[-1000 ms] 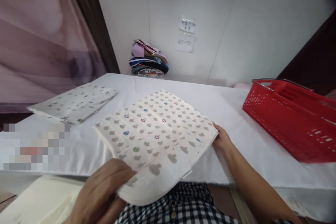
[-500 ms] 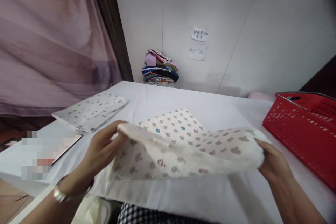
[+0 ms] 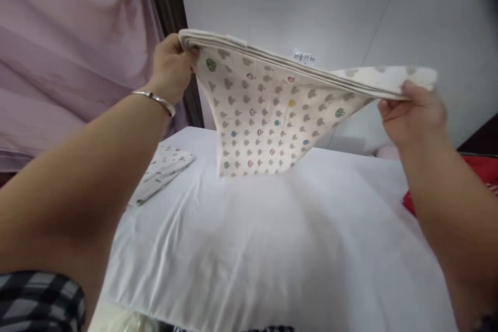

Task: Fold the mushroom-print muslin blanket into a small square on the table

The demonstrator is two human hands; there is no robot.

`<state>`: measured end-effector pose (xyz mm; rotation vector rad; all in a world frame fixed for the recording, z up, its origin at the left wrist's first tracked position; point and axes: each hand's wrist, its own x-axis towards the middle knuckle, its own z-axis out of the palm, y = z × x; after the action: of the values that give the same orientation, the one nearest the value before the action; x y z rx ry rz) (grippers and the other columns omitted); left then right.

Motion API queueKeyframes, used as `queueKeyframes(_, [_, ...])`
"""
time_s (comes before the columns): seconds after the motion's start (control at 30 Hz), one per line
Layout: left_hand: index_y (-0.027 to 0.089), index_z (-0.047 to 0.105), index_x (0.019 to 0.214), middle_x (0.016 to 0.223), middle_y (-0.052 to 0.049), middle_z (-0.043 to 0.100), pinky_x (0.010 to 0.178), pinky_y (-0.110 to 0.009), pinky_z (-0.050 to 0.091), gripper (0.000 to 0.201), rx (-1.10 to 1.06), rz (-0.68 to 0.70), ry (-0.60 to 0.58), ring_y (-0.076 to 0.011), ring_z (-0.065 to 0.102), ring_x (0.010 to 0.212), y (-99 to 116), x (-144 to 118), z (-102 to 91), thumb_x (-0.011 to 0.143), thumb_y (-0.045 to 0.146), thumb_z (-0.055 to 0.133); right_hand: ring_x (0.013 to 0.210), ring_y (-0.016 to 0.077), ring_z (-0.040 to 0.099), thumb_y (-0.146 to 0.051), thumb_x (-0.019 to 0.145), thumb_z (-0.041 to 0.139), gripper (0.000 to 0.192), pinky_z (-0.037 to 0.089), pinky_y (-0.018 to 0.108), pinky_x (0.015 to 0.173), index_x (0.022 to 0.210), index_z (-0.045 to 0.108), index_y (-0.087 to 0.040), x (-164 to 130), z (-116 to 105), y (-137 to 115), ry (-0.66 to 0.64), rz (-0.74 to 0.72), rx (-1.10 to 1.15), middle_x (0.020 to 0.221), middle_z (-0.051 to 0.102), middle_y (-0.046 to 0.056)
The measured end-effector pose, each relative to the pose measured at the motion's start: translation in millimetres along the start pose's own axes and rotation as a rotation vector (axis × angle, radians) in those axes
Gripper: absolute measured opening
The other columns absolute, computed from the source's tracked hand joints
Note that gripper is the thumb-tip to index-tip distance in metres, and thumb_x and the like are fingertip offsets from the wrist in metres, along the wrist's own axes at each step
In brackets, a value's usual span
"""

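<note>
Patterned cloth: The cream cloth [image 3: 264, 114], printed with grey shapes and a few coloured ones, is held raised above the white-covered table [image 3: 272, 249]; its top edge is seen as several stacked layers.
Left hand: The upper left corner is gripped by the left hand [image 3: 171, 65], the layers pinched between thumb and curled fingers.
Right hand: The layered edge is pinched near its right end by the right hand [image 3: 414, 114], thumb above and fingers beneath; the fingertips are blurred, so how firmly they press cannot be told.
Lower edge: It hangs over the far part of the table; whether the surface is touched cannot be told.
Right-end flap: A flap [image 3: 400, 75] is spread behind the top edge, beyond the main line of layers.
Slipping layers: The stack could be pulled out of line, it is judged, if one layer is let slide by an uneven pinch.
Skewed fall: Creases could be caused by the right end being held lower than the left.
Side neighbours: The folded white cloth [image 3: 165, 168] at the left could be brushed by a wide swing; the red basket [image 3: 482, 168] is partly hidden behind the right forearm.
</note>
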<state>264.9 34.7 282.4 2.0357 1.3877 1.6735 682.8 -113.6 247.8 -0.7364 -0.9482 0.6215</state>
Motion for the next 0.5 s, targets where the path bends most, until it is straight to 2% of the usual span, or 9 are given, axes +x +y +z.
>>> queueKeyframes(0.07, [0.016,0.058,0.101,0.093,0.005,0.063,0.08,-0.029,0.047,0.018,-0.107,0.015,-0.005,-0.0162,0.06,0.102,-8,-20,-5.8,0.085,0.024,0.051,0.086,0.0077,0.063,-0.017,0.076,0.06,0.015,0.048,0.015,0.065,0.082,0.061,-0.031,-22,-12,-4,0.011,-0.005,-0.081,0.1,0.069,-0.008])
queueKeyframes(0.1, [0.016,0.059,0.096,0.091,0.005,0.064,0.083,-0.029,0.047,0.015,-0.115,0.004,-0.047,-0.0147,0.06,0.1,-16,-36,-6.7,0.083,0.021,0.054,0.087,0.0088,0.063,-0.018,0.074,0.063,0.014,0.049,0.015,0.062,0.079,0.061,-0.031,-37,-22,0,0.009,0.024,-0.116,0.101,0.068,-0.007])
queueKeyframes(0.2, [0.015,0.06,0.097,0.095,0.003,0.065,0.092,-0.029,0.045,0.019,0.009,-0.028,-0.314,-0.0131,0.059,0.098,-54,-107,0.5,0.082,0.021,0.053,0.069,0.0111,0.063,-0.014,0.064,0.07,0.016,0.051,0.016,0.051,0.071,0.062,-0.026,-93,-63,35,0.076,0.182,-0.169,0.09,0.07,-0.002])
queueKeyframes(0.3, [0.014,0.062,0.094,0.099,-0.002,0.065,0.093,-0.031,0.045,0.02,0.121,-0.016,-0.587,-0.0146,0.059,0.097,-102,-190,21.1,0.08,0.019,0.048,0.063,0.0129,0.063,-0.016,0.061,0.074,0.014,0.052,0.018,0.046,0.066,0.062,-0.023,-161,-109,87,0.159,0.57,-0.254,0.089,0.071,0.002])
queueKeyframes(0.4, [0.016,0.065,0.082,0.103,-0.008,0.064,0.097,-0.034,0.044,0.014,0.145,-0.012,-0.784,-0.0195,0.059,0.101,-142,-262,40.4,0.072,0.016,0.055,0.058,0.0149,0.063,-0.013,0.055,0.076,0.022,0.055,0.021,0.047,0.073,0.065,-0.02,-224,-144,127,0.187,0.854,-0.317,0.076,0.071,0.002])
queueKeyframes(0.5, [0.017,0.066,0.083,0.118,-0.011,0.058,0.101,-0.036,0.041,0.02,0.196,-0.087,-0.805,-0.0218,0.055,0.11,-156,-305,42.8,0.076,0.014,0.048,0.065,0.0164,0.067,-0.015,0.054,0.079,0.029,0.057,0.021,0.053,0.079,0.065,-0.02,-259,-161,135,0.188,0.973,-0.307,0.079,0.072,0.002])
